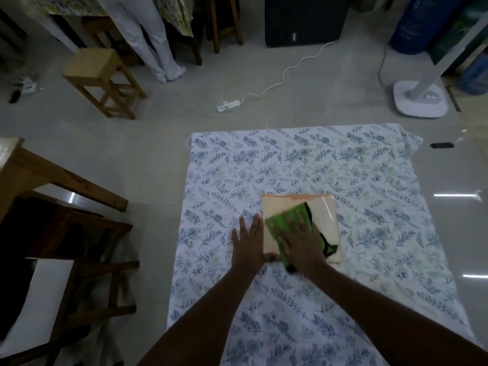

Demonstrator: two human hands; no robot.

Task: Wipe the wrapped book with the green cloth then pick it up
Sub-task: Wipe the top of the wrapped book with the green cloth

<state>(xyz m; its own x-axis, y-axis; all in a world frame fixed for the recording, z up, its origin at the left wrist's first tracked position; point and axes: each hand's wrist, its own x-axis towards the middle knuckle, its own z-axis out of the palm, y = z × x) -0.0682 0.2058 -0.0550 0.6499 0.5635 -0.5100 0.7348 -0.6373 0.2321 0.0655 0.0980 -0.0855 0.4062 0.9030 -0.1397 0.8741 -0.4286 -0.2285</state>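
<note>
The wrapped book (323, 207), cream with a glossy cover and an orange top edge, lies flat on a floral sheet (303, 159) spread on the floor. A green cloth (284, 223) with black trim lies on the book's cover. My right hand (301, 241) presses flat on the cloth, fingers spread, and looks blurred. My left hand (249, 243) lies flat on the sheet against the book's left edge, its thumb touching the near left corner.
Wooden stools (99, 77) and a table leg (66, 180) stand at left. A power strip (229, 105) with its cord lies on the tiles beyond the sheet. A fan base (420, 100) sits far right. A person's legs (155, 43) stand at the back.
</note>
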